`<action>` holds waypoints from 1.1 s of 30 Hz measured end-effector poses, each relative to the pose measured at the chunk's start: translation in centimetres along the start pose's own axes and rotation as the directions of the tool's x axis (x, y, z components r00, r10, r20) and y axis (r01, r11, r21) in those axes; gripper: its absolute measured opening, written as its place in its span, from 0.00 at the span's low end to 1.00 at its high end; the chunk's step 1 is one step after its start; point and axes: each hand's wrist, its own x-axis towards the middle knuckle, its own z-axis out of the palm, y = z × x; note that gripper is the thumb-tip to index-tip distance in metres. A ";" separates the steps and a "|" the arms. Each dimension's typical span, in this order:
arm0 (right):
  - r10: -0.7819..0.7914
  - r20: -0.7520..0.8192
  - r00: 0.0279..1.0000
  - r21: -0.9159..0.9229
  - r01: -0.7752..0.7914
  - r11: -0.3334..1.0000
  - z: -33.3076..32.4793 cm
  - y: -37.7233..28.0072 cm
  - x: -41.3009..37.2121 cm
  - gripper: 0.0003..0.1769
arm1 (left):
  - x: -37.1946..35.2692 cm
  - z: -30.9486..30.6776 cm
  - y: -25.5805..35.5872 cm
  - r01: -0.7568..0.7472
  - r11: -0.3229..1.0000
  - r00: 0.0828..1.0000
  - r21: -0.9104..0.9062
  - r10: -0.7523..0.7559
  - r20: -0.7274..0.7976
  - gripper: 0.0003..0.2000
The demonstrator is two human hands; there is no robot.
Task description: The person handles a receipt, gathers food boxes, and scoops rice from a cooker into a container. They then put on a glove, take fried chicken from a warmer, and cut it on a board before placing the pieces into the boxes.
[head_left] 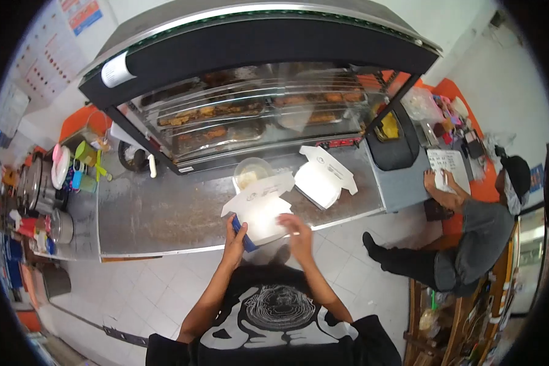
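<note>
A white carton box [261,221] with its printed lid raised stands at the front edge of the metal counter. My left hand [235,241] is closed round its blue left side. Near the box's right side is my right hand [296,232], its fingers apart and slightly blurred, with nothing visible in them. A second white box [320,183], its printed flap folded back, lies to the right on the counter. Behind the nearer box sits a round clear bowl [252,174] with something pale inside.
A glass display warmer [256,43] with trays of food spans the counter's back. At right, a person [482,238] sits writing on a paper [448,169]. A black tray [396,146] is beside the warmer; pots and a green cup [85,153] stand at left.
</note>
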 end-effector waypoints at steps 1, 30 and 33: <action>-0.124 -0.235 0.964 -0.134 0.094 0.987 -1.8 3.9 0.3 0.09 | -0.1 0.0 0.2 -0.012 1.000 1.000 -0.012 0.011 -0.022 0.32; 0.007 -0.649 0.761 -0.525 -0.454 0.720 -29.3 24.4 12.4 0.14 | 19.7 7.7 -15.4 -0.342 0.820 0.935 0.460 0.348 0.075 0.24; -0.016 -0.528 0.849 -0.547 -0.326 0.771 -27.3 24.2 11.7 0.13 | 16.5 7.7 -12.5 -0.256 0.761 0.963 0.596 0.258 0.084 0.25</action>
